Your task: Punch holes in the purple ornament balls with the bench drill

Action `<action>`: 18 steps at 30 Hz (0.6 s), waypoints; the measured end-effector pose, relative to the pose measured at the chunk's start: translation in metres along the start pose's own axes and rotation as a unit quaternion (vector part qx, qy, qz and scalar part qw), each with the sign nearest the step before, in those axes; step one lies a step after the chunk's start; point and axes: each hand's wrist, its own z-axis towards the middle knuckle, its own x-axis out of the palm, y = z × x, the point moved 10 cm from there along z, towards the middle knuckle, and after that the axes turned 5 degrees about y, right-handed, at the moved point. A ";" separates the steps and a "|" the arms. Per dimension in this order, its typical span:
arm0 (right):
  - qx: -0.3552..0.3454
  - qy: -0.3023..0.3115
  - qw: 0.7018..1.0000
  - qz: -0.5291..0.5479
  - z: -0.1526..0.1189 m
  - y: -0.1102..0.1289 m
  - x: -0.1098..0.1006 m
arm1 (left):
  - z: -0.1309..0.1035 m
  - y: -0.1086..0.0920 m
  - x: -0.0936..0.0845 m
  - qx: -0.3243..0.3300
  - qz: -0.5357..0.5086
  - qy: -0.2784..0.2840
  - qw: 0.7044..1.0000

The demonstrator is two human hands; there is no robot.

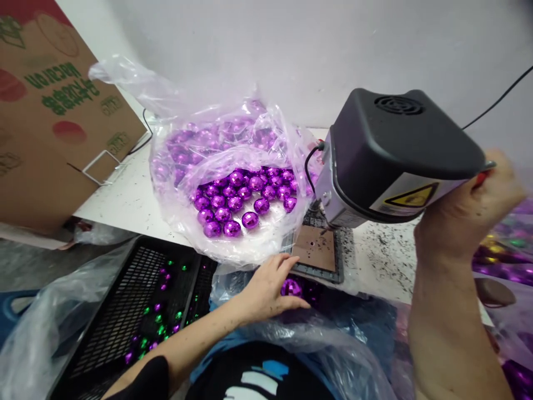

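My left hand (270,286) reaches over the table's front edge with thumb and fingers spread. A shiny purple faceted ball (291,288) shows between the thumb and forefinger, apparently loose. Just beyond the fingertips lies a brown square plate (314,247) with a dark frame, under the press machine. My right hand (474,205) is closed around a handle at the right side of this black-topped press machine (400,150); a metal tip and some red show at the grip. Left of the machine, an open clear plastic bag (175,205) holds many purple balls (235,204).
Black crumbs litter the white table (383,261). A black crate (125,289) with small green and purple balls stands at lower left. A cardboard box (54,122) is at far left. Clear plastic (333,350) covers my lap. More purple items (508,261) lie at right.
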 end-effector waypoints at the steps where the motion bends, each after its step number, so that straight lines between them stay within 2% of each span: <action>1: 0.004 -0.002 1.000 0.001 0.001 0.000 0.000 | 0.006 0.005 -0.011 0.003 -0.001 -0.009 1.000; 3: 0.011 0.000 1.000 0.005 0.002 -0.002 0.001 | 0.025 0.022 -0.043 -0.008 0.024 -0.057 0.998; 5: 0.014 0.004 1.000 0.013 0.003 -0.005 0.003 | 0.047 0.046 -0.080 -0.040 0.101 -0.143 0.984; 6: 0.018 0.006 1.000 0.016 0.004 -0.007 0.003 | 0.058 0.060 -0.092 -0.063 0.141 -0.159 0.975; 9: 0.036 0.011 0.999 0.021 0.005 -0.016 0.006 | 0.092 0.101 -0.098 -0.124 0.200 -0.118 0.965; 12: 0.053 0.019 0.998 0.022 0.006 -0.022 0.008 | 0.109 0.123 -0.096 -0.147 0.186 -0.094 0.967; 16: 0.062 0.027 0.997 0.028 0.005 -0.022 0.009 | 0.106 0.122 -0.113 -0.150 0.131 -0.119 0.973; 18: 0.064 0.025 0.997 0.026 0.004 -0.022 0.009 | 0.095 0.117 -0.124 -0.152 -0.011 -0.157 0.976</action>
